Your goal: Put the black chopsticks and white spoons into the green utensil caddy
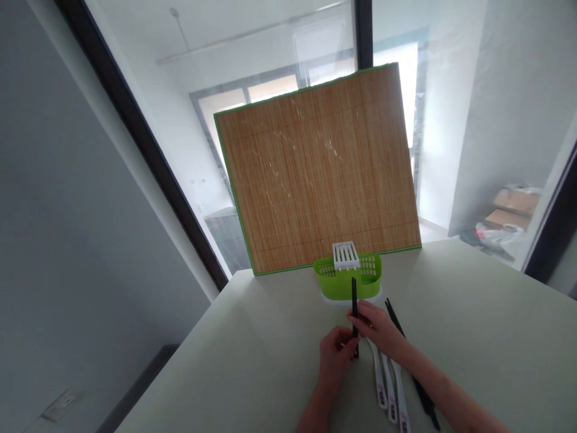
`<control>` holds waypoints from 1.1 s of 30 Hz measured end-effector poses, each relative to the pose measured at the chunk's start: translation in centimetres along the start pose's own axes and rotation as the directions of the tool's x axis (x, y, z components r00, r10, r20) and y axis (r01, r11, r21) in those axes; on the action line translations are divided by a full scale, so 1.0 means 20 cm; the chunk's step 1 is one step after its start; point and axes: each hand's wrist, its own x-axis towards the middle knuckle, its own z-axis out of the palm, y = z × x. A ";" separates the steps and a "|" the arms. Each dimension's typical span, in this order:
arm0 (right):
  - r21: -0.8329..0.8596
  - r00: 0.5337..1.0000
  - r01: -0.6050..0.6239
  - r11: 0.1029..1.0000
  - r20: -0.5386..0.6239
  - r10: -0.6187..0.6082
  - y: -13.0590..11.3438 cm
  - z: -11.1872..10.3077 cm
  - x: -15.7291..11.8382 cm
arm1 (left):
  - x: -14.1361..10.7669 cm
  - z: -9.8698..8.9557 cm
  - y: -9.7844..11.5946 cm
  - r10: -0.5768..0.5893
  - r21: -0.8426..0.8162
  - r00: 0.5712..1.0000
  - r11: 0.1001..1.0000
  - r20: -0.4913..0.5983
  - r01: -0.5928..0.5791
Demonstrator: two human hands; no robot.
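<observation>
Two bare hands, lower centre of the frame. Left hand: nearly closed, the lower end of a pair of black chopsticks pinched between thumb and fingers. Right hand: also nearly closed, the same pair pinched about its middle by thumb and fingertips; the pair is held upright in the frame, its upper end seen against a green basket. On the basket, near the centre, a white slotted rack is set. Three white utensils are laid side by side on the table, lower right of centre; their far ends are hidden by the right hand, and their handle markings cannot be read. More black chopsticks are crossed by the right forearm, their middle concealed, their number uncertain. Both forearms are cut off by the bottom edge.
</observation>
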 end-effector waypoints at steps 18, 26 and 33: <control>0.163 0.997 0.017 0.986 0.076 -0.030 -0.03 -0.02 0.03 | -0.02 -0.05 0.20 0.143 0.237 0.989 0.962 -0.023 -0.133; 0.197 1.000 0.004 0.980 0.021 -0.008 -0.04 -0.05 0.02 | -0.01 -0.03 0.21 0.050 0.217 0.998 0.974 0.045 -0.059; 0.055 0.999 0.046 0.997 -0.012 -0.046 -0.04 -0.16 0.03 | 0.17 -0.16 0.41 0.199 0.199 0.980 0.961 -0.018 -0.192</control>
